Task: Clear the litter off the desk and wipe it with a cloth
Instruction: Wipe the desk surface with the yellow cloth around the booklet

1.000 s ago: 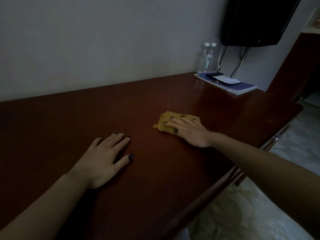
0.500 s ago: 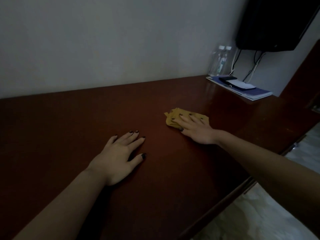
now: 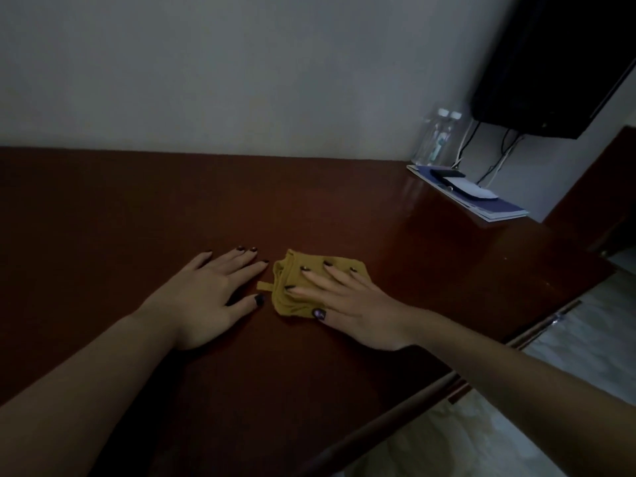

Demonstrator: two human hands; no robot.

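A folded mustard-yellow cloth [image 3: 292, 297] lies on the dark reddish-brown desk [image 3: 137, 215], near its middle. My right hand [image 3: 347, 301] presses flat on the cloth with straight, spread fingers and covers its right half. My left hand [image 3: 210, 294] rests flat on the bare desk just left of the cloth, fingers straight, its thumb tip close to the cloth's small tab. No litter shows on the desk.
At the desk's far right corner lies a blue folder [image 3: 481, 201] with a white paper and a dark object on it. Two clear bottles [image 3: 437, 139] stand behind it against the wall. A black screen [image 3: 550, 63] hangs above, cables dangling. The desk's front edge runs diagonally at lower right, pale floor beyond.
My right hand has slid the cloth leftward across the desk until it lies next to my left hand. The view has swung to the left.
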